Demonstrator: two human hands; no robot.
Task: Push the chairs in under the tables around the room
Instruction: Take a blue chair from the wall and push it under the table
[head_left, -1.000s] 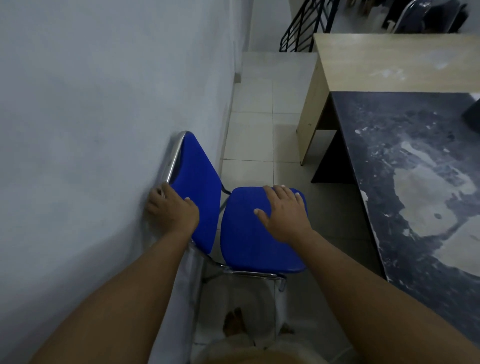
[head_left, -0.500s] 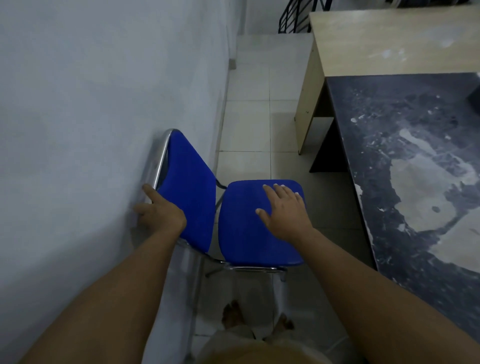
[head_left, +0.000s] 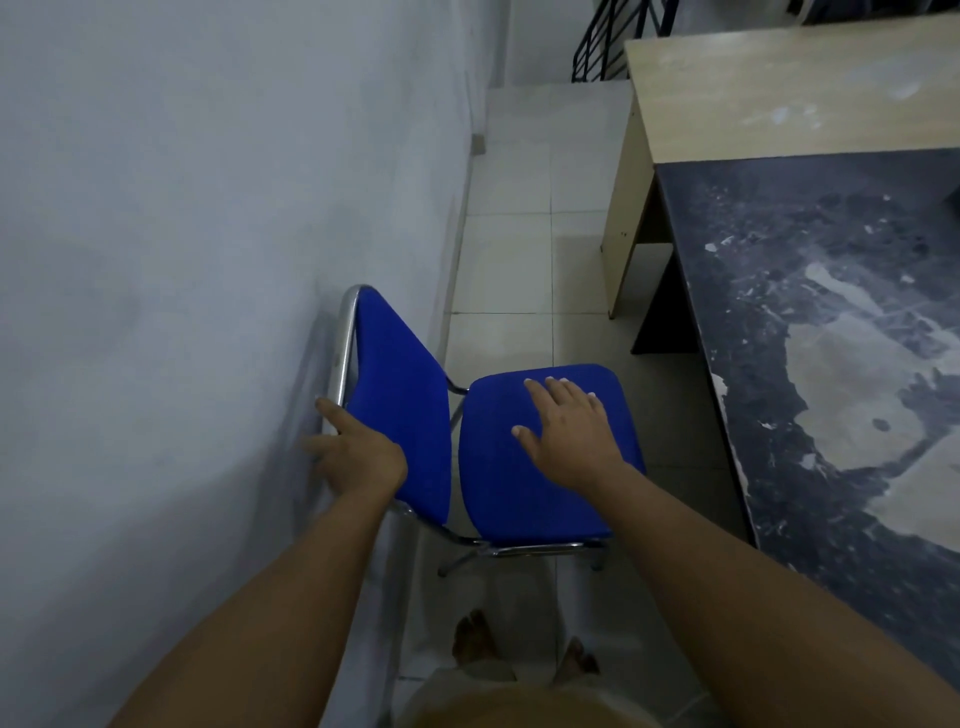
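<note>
Here, a blue chair (head_left: 519, 457) with a chrome frame is seen on the pale tiled floor (head_left: 514, 260), its backrest turned toward the grey wall (head_left: 182, 234) and its seat facing the tables. The left hand (head_left: 358, 457) is placed at the near edge of the backrest, on the wall side of the chair: the index finger is stretched out along the chrome tube, another finger is spread toward the wall, and the palm is laid against the rear of the backrest; whether the thumb is hooked round the blue padding cannot be told, since it is hidden behind the hand. The right hand (head_left: 566, 431) is laid flat on the seat cushion, fingers straight and close together, thumb held out toward the backrest; nothing is gripped by it. The chair is set apart from the dark mottled table (head_left: 831, 312), with a strip of floor left between the seat's far edge and the table's side. A light wooden table (head_left: 779, 88) is butted against the far end of the dark one, farther from the chair. Bare feet (head_left: 472, 636) are seen on the floor just on the near side of the chair, and a black railing (head_left: 608, 41) is seen well beyond it
</note>
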